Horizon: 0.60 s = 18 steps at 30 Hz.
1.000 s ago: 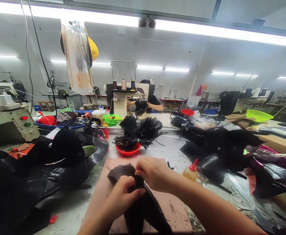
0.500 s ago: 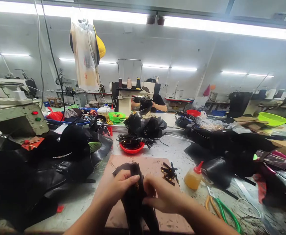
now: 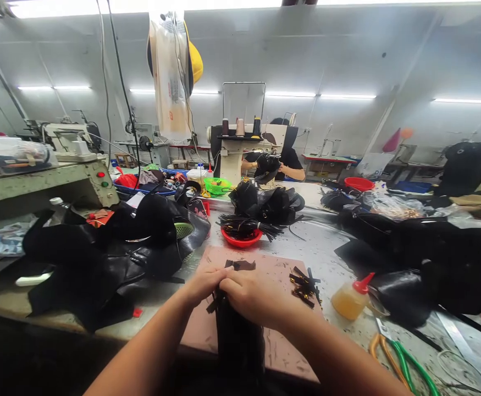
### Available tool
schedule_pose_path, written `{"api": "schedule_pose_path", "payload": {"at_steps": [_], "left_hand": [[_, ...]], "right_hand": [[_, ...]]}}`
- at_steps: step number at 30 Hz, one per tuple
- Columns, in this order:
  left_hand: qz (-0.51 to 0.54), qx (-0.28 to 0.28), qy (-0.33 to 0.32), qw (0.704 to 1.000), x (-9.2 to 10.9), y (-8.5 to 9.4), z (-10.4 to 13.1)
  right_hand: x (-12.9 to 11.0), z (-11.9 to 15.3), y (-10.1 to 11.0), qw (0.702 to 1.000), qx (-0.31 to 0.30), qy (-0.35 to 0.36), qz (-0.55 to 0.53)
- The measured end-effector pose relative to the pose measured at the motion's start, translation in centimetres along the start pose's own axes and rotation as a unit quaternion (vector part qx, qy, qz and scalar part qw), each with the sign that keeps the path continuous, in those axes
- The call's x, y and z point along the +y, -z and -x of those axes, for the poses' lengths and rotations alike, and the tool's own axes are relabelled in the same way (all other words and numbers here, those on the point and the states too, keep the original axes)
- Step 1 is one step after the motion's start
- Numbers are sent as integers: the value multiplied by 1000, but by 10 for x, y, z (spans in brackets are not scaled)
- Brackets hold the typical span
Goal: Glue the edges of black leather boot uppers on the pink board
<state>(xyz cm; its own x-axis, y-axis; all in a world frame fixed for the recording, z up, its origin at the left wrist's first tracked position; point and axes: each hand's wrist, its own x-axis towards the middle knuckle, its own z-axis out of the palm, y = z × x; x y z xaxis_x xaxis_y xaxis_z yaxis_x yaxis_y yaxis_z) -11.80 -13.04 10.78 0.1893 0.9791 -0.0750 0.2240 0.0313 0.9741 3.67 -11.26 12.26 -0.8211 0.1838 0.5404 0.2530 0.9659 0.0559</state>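
Both hands are closed together at the upper end of a black leather piece (image 3: 240,341), which hangs down toward me over the front of a pinkish board (image 3: 281,346). My left hand (image 3: 207,285) pinches its left side, where a short dark strip end sticks out below the fingers. My right hand (image 3: 254,294) lies over the top with curled fingers touching the left fingertips; what lies under them is hidden. Right of the hands, several short black straps with gold-coloured metal bits (image 3: 306,286) lie on the board.
A glue bottle (image 3: 349,300) with a red nozzle and scissors (image 3: 405,357) with green and orange handles lie at right. A red bowl (image 3: 242,237) of black strips stands behind the board. Black leather heaps (image 3: 128,258) flank it. Across the table, a person (image 3: 292,165) works at a sewing machine.
My hands have come together at the top of the leather piece, the right hand moving left onto it. The view has turned left and tilted down a little.
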Motion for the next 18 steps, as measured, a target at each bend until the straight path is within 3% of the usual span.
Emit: {"api": "schedule_pose_path", "payload": {"at_steps": [4, 8, 10, 14, 18], "left_hand": [[-49, 43, -29, 997, -3, -2, -5], [-95, 139, -69, 983, -9, -12, -12], [-113, 191, -89, 971, -11, -15, -17], [-127, 300, -108, 939, -14, -10, -29], [-121, 345, -114, 924, -18, -3, -44]], "right_hand": [[-4, 10, -16, 996, 79, -38, 22], [-12, 25, -31, 973, 210, -84, 50], [-18, 33, -32, 965, 247, -84, 34], [-32, 48, -20, 975, 224, -12, 0], [-42, 64, -5, 985, 169, 33, -17]]}}
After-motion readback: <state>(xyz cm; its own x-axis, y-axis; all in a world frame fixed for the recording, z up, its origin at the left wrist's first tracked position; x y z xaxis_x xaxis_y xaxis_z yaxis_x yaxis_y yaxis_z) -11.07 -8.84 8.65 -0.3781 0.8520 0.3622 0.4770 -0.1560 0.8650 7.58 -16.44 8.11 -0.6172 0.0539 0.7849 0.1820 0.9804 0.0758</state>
